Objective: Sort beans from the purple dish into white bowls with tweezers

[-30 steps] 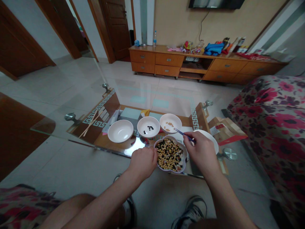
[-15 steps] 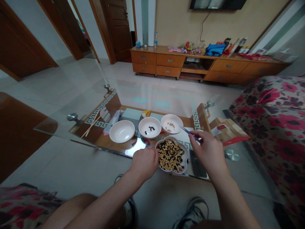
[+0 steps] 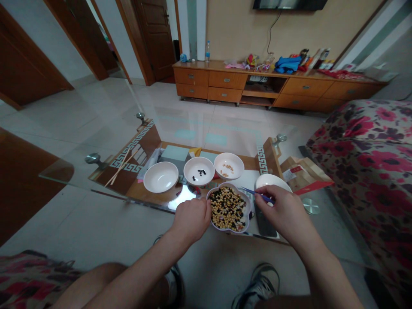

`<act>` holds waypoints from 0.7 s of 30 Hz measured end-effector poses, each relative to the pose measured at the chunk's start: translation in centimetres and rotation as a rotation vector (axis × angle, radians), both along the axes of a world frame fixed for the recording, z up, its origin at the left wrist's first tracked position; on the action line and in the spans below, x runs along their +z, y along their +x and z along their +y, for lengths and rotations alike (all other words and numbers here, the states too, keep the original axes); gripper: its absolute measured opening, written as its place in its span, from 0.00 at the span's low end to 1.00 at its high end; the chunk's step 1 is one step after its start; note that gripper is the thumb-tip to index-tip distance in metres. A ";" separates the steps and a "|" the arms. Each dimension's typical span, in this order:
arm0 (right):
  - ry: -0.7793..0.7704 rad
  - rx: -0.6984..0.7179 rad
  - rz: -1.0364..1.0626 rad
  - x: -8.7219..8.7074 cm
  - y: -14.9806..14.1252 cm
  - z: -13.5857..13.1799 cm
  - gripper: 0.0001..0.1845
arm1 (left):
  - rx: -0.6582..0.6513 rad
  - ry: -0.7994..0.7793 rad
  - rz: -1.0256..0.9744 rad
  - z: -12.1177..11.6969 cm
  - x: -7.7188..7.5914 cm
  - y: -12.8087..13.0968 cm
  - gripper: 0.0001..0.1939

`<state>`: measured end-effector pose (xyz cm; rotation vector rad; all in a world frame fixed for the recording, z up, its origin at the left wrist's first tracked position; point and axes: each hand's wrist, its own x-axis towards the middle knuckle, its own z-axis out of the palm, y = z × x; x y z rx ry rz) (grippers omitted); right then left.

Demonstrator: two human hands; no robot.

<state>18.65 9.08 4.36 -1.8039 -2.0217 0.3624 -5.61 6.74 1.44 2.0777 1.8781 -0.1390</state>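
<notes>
A flower-shaped bowl (image 3: 247, 207) full of mixed yellow and dark beans sits near the front edge of the glass table (image 3: 106, 141). My left hand (image 3: 191, 219) is closed against the bowl's left rim. My right hand (image 3: 283, 212) pinches blue tweezers (image 3: 255, 194) whose tips point left over the bowl's right rim. Behind stand three white bowls: an empty one (image 3: 160, 177), one with a few black beans (image 3: 199, 171), one with a few yellow beans (image 3: 228, 165). Another white dish (image 3: 272, 181) shows behind my right hand.
Wooden chopsticks (image 3: 120, 167) lie on the table's left part. A brown paper bag (image 3: 301, 174) rests at the right. A floral sofa (image 3: 370, 171) stands to the right, a wooden cabinet (image 3: 273, 88) along the far wall. My knees and shoes show below.
My right hand drew back from the yellow-bean bowl and came down beside the mixed bowl's right rim, tweezers now low over it. The left hand stayed on the rim.
</notes>
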 end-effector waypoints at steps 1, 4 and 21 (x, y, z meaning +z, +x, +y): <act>-0.034 0.038 -0.002 -0.1 -0.1 0.0 0.13 | -0.001 0.000 0.001 0.0 0.0 0.0 0.28; -0.109 0.144 -0.002 -0.5 -0.4 0.0 0.12 | 0.002 -0.009 0.005 0.1 0.0 0.1 0.28; -0.149 0.262 -0.051 -1.4 -1.2 0.2 0.12 | -0.002 0.010 -0.006 0.0 -0.3 -0.1 0.28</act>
